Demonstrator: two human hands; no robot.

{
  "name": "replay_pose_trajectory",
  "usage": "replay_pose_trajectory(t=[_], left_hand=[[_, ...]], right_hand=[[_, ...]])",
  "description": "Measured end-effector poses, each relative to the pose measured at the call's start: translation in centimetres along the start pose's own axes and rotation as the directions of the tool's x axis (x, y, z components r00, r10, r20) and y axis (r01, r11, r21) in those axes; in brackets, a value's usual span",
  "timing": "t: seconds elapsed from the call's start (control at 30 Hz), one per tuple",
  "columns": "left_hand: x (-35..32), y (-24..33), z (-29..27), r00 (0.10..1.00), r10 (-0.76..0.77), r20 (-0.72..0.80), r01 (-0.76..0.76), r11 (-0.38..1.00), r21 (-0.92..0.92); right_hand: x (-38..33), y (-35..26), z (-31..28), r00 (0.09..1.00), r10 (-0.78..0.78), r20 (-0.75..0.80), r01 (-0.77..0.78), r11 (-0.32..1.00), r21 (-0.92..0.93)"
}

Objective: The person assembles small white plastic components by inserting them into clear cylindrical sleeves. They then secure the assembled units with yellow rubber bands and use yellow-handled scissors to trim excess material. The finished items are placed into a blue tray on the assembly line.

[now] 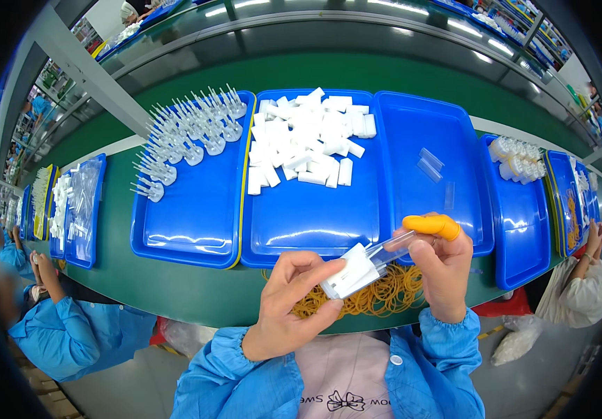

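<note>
Over the rubber-band heap (pixel 384 293), both hands meet on one piece.
Left hand (pixel 290 307) fingers clamp a white plastic block (pixel 351 272); right hand (pixel 444 269) fingers pinch the clear tube (pixel 393 249) at 2 o'clock from it.

You're working under bright, even overhead light; strip lamps glare on the blue trays (pixel 315 230) and the glossy shelf (pixel 357 31). Shadows stay soft. Fisheye bends the edges, corners black, side workers blurred.

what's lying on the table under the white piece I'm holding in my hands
A heap of tan rubber bands lies on the green table below the white piece. Your left hand and right hand cover parts of the heap.
</note>
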State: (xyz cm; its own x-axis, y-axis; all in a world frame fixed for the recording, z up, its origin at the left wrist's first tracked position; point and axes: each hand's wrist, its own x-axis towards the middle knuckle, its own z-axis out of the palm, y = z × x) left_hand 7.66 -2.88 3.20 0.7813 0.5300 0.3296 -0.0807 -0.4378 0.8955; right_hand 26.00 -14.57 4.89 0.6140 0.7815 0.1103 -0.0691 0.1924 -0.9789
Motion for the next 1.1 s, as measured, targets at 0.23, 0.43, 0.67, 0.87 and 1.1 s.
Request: replay_pose_trajectory(t=[0.23, 0.43, 0.67, 0.87, 1.1], left_hand=[[0.3, -0.4, 0.3, 0.999, -0.035, 0.038, 0.035, 0.999, -0.001], [0.0, -0.8, 0.3, 0.995, 0.01, 0.095, -0.005, 0.999, -0.053], [0.1, -1.1, 0.2, 0.994, 0.034, 0.101, -0.027, 0.997, -0.075], [0.0, -0.8, 0.3, 0.995, -0.024, 0.099, 0.032, 0.997, -0.076], [-0.1, -2.3, 0.6, 0.993, -0.007, -0.116, -0.005, 0.995, -0.103]], right_hand=[[-0.1, -0.1, 0.1, 0.997, -0.073, 0.007, 0.073, 0.993, -0.094], [-0.3, -0.4, -0.1, 0.998, -0.064, 0.015, 0.065, 0.996, -0.065], [-0.7, -0.7, 0.0, 0.998, -0.053, 0.039, 0.056, 0.995, -0.085], [-1.2, -0.3, 0.0, 0.997, -0.065, 0.036, 0.069, 0.991, -0.113], [0.1, 0.7, -0.4, 0.997, -0.082, -0.008, 0.081, 0.987, -0.137]])
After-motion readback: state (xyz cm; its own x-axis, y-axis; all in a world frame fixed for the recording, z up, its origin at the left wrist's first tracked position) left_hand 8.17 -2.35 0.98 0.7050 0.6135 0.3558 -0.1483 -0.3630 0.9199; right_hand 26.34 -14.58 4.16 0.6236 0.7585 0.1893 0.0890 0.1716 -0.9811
